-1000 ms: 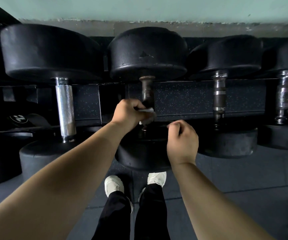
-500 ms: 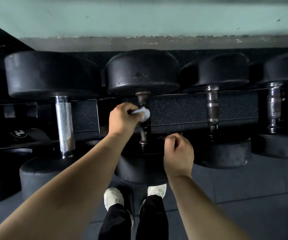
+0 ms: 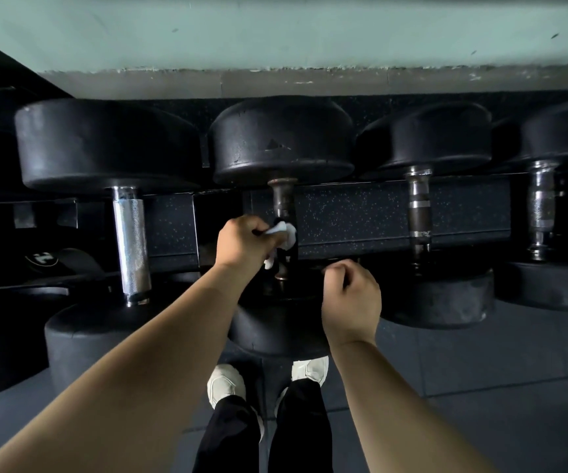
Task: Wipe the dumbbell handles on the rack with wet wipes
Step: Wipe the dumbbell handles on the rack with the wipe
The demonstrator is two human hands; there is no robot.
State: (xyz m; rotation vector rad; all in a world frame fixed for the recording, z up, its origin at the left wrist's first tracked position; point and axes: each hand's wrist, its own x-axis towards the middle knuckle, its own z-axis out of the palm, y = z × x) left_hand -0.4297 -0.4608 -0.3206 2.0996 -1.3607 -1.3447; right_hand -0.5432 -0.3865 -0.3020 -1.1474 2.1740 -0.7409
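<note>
Two white shoes and black trousers fill the bottom centre of the frame, standing on a grey floor. Our forearms rise from the lower corners toward the middle.

Just right of centre, our right grip is curled into a fist with nothing showing inside it. It sits at the near head of the middle dumbbell; we cannot tell whether it touches it.

A little higher and to the left, our left grip is closed round a white wet wipe, and the wipe is bunched against the lower half of the middle handle. That handle is dark and rusty, and its upper part is bare above the wipe.

At centre left stands a bright chrome knurled handle, well apart from both grips. To the right are two more dull metal handles, one at centre right and one near the right edge.

All four dumbbells lie across the black speckled rack, with their far heads lined up in the upper half of the frame. On a lower level at the left edge, another dumbbell end shows a pale marking too small to read.

Across the top runs a pale green wall with a chipped lower edge.
</note>
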